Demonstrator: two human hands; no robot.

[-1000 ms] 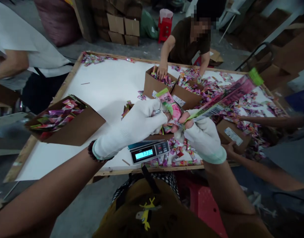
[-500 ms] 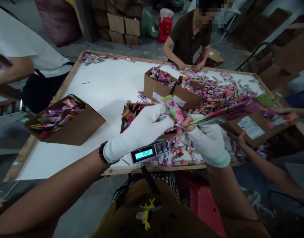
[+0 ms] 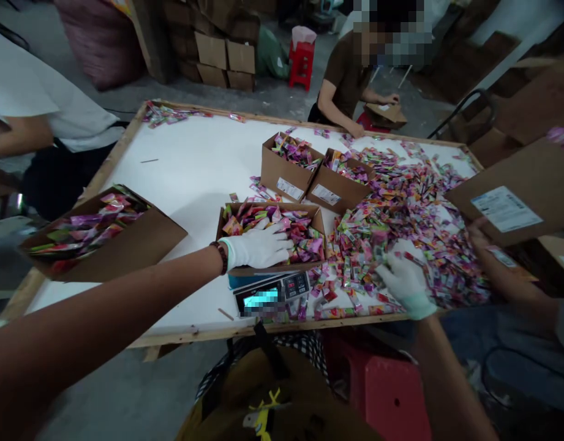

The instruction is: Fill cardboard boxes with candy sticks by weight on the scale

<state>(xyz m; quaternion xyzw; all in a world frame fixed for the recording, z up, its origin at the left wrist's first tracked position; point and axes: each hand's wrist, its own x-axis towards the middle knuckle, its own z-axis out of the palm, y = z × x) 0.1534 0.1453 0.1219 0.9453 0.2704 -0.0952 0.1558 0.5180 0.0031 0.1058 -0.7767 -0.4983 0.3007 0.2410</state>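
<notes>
While a person in a white shirt [image 3: 38, 104] stands at the far left edge of the tabletop [image 3: 194, 159], an open box [image 3: 125, 242] full of packets sits tilted at the near left corner, overhanging the wooden rim. Right of it, past a bare white stretch, the left hand [image 3: 258, 246] in a white glove lies flat with fingers spread on the packets inside the middle box [image 3: 272, 236], palm down and grasping nothing that can be seen. That box stands on a scale [image 3: 270, 294] at the near edge, whose lit display is blurred and cannot be read. Farther off, two more boxes [image 3: 309, 174] of packets stand side by side, touching, with white labels on their near walls. Beyond them, at the far edge, a person in a brown shirt [image 3: 343, 82] leans over, one hand on the tabletop, the other at a small carton.

Right of the middle box, the pile [image 3: 401, 196] of pink, green and purple packets spreads across the right half of the tabletop. The right hand [image 3: 403, 278], also gloved, rests on the near part of this pile with fingers loosely curled into the packets; whether it grips any cannot be told. At the far right, another person's arm [image 3: 506, 269] reaches in beneath a flat carton [image 3: 515, 190] with a white label, held above the right edge.
</notes>
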